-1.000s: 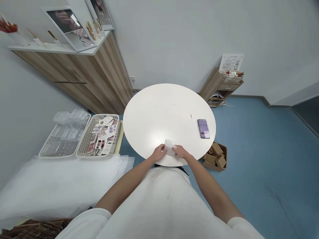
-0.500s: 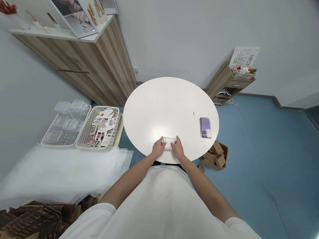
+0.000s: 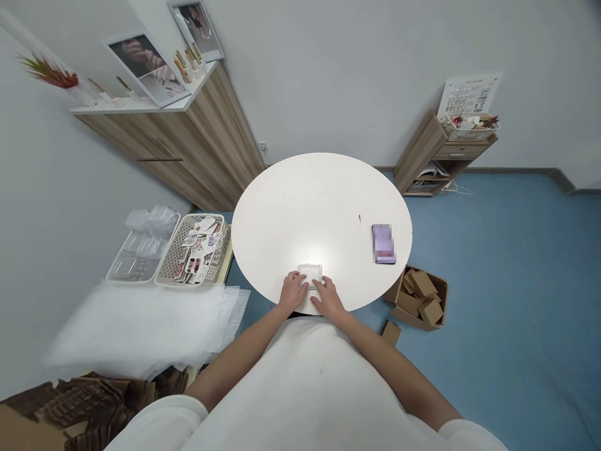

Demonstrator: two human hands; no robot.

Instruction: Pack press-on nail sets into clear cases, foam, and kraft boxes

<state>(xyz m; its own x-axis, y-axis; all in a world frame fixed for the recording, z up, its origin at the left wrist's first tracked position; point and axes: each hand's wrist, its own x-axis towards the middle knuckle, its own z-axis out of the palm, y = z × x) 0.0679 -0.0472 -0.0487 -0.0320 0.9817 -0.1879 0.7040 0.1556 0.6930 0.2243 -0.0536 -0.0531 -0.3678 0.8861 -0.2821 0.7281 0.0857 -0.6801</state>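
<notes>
A small white rectangular packet (image 3: 310, 270) lies flat at the near edge of the round white table (image 3: 300, 207). Its kind is not clear, though it looks pale and partly see-through. My left hand (image 3: 292, 292) touches its left near side, thumb and fingers apart. On the other side my right hand (image 3: 329, 299) has its fingertips on the packet's right near edge, with the thumb spread away below. Both hands partly cover the near end of the packet. A purple, pixelated flat item (image 3: 384, 243) lies at the table's right side.
To the left stand a basket of printed cards (image 3: 162, 263), a tray of clear plastic cases (image 3: 110, 269) and stacked white foam sheets (image 3: 141, 319). Folded brown cardboard (image 3: 94, 407) is below. A carton of small brown boxes (image 3: 422, 319) sits on the floor at right.
My hands have loosened from the packet's two sides, and their fingers are now spread at its near edge. The packet sits slightly farther left in the picture; the camera view has shifted.
</notes>
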